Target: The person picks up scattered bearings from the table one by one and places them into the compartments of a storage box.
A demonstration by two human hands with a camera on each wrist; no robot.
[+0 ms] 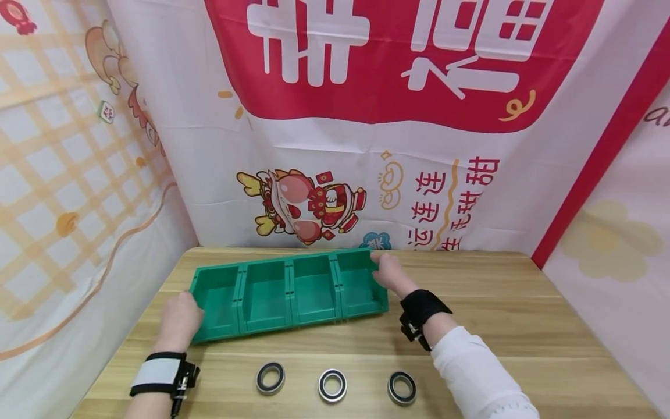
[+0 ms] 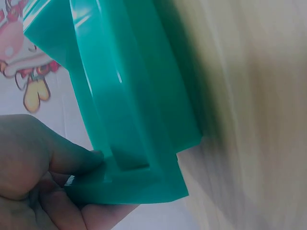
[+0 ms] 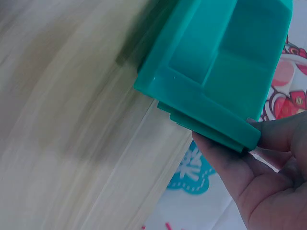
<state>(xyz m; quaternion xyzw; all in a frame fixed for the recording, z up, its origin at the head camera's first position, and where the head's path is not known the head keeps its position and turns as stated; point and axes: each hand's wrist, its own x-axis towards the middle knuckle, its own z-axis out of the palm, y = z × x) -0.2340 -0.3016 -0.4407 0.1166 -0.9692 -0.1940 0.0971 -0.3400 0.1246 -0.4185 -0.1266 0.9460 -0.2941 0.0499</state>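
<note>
A green row of joined storage bins point(image 1: 264, 295) stands askew on the wooden table, its right end farther back than its left. My left hand point(image 1: 180, 317) grips the left end wall; in the left wrist view the thumb point(image 2: 79, 160) lies over the rim with fingers below. At the opposite end, my right hand point(image 1: 389, 274) pinches the right wall near its back corner, thumb inside and fingers point(image 3: 225, 160) outside. No contents show in the compartments. Three ring-shaped bearings, a left one point(image 1: 270, 378), a middle one point(image 1: 332, 386) and a right one point(image 1: 402, 388), lie in front of the bins.
The wooden table point(image 1: 481, 314) reaches back to a printed cloth point(image 1: 324, 139) hanging behind it. Another patterned cloth point(image 1: 68, 174) hangs along the left side. Both wrists wear black straps point(image 1: 426, 311) with small cameras.
</note>
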